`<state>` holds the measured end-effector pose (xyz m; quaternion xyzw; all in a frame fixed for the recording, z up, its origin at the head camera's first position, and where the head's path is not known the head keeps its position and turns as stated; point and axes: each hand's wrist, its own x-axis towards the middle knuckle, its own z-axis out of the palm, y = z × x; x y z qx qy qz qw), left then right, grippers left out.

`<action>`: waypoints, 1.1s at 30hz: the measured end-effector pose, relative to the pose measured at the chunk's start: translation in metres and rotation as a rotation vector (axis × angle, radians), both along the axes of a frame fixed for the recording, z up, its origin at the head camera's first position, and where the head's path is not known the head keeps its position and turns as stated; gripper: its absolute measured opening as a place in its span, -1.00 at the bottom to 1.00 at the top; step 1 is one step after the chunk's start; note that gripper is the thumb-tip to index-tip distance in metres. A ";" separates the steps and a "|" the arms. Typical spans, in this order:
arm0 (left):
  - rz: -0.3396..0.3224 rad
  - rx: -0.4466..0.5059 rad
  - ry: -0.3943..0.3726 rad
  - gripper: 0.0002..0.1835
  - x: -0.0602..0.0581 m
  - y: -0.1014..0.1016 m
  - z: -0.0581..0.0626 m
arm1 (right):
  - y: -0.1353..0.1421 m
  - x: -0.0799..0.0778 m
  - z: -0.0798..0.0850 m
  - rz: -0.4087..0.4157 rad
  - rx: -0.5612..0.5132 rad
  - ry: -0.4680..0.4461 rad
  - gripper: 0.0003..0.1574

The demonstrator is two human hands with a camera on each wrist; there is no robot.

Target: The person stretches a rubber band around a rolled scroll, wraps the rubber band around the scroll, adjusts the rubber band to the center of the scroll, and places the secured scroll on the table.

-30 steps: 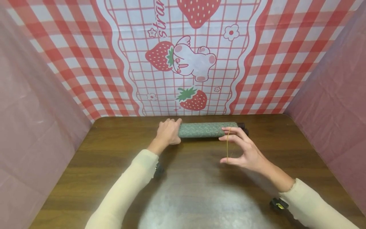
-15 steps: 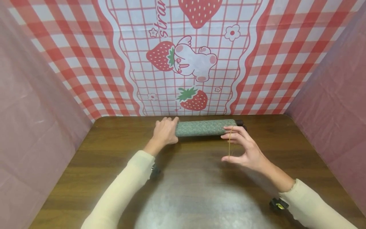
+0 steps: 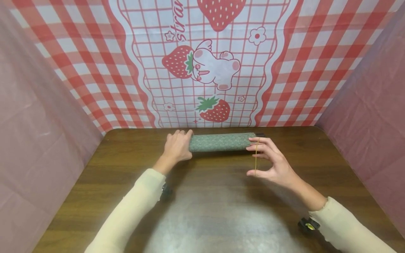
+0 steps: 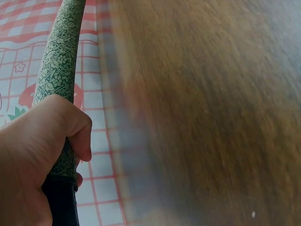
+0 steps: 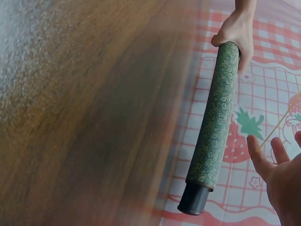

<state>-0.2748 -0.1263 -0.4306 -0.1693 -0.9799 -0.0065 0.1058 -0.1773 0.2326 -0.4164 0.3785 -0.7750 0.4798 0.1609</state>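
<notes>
A rolled-up scroll [image 3: 221, 142] with a green floral covering lies crosswise over the far side of the table. My left hand [image 3: 177, 146] grips its left end, thumb and fingers wrapped round it; a black end knob [image 4: 62, 200] shows below that hand in the left wrist view. Another dark knob [image 5: 194, 198] sticks out at the free end in the right wrist view. My right hand [image 3: 276, 167] has its thumb and fingers spread apart, with a thin yellow rubber band [image 3: 256, 158] stretched between them. Those fingertips overlap the scroll's right end in the head view.
A brown wooden table [image 3: 209, 211] spans the work area. Behind it hangs a red-and-white checked cloth [image 3: 303, 70] with strawberries, and pink cloths [image 3: 373, 116] close off both sides. Dark wrist cameras [image 3: 308, 225] sit at the sleeves.
My left hand has moved left with the scroll, so its right end has drawn back toward the right fingertips. The right hand has shifted slightly up and right, its band still stretched.
</notes>
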 end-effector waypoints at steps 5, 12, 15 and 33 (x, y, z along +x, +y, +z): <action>-0.005 0.019 -0.002 -0.21 0.001 -0.004 0.000 | -0.001 0.001 0.000 0.009 -0.008 -0.009 -0.03; 0.002 0.026 -0.005 -0.20 0.001 -0.010 0.001 | 0.000 0.000 0.000 0.050 -0.067 -0.044 -0.02; 0.007 0.031 -0.010 -0.20 0.002 -0.012 0.002 | 0.000 0.000 0.000 0.052 -0.078 -0.067 -0.02; 0.015 0.060 0.024 -0.22 0.008 -0.030 0.012 | 0.003 -0.001 0.000 0.046 -0.120 -0.122 -0.08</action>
